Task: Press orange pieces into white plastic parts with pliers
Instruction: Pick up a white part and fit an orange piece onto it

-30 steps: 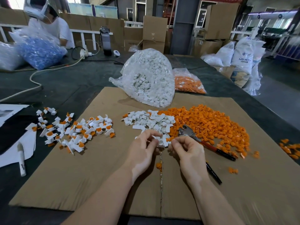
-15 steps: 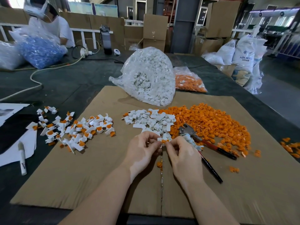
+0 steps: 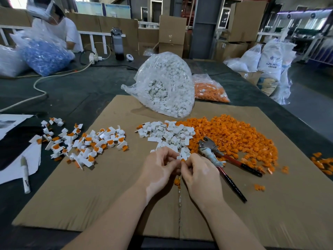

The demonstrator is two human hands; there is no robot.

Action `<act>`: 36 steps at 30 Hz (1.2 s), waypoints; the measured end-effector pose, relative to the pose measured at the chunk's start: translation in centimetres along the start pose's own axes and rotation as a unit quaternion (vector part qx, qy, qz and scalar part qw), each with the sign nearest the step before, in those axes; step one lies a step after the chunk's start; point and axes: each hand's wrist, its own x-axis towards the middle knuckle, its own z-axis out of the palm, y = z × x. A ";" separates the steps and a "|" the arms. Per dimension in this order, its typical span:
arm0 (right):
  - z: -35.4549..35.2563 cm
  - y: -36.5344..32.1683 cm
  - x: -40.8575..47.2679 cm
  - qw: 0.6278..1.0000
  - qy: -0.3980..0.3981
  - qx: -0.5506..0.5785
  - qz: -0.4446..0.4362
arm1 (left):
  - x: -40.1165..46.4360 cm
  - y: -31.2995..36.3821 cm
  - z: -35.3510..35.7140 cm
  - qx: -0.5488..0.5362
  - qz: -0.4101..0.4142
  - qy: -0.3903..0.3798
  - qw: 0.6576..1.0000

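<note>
Marker pen [image 3: 25,175] on papers [image 3: 23,159], water bottle [image 3: 118,44], blue-parts bag [image 3: 43,55]

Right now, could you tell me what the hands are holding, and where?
Both hands pinch one white part with an orange piece at its lower edge, by fingertips.

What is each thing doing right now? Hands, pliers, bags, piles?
left hand: pinching a white part
right hand: pinching an orange piece
pliers: lying unheld on the cardboard
white-parts bag: full, mouth open
finished pile: orange already in
marker: capped, lying flat
</note>
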 end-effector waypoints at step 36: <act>-0.6 0.2 0.3 0.984 -0.056 0.156 0.064 | 0.3 -0.2 -0.4 -0.037 -0.017 0.011 0.999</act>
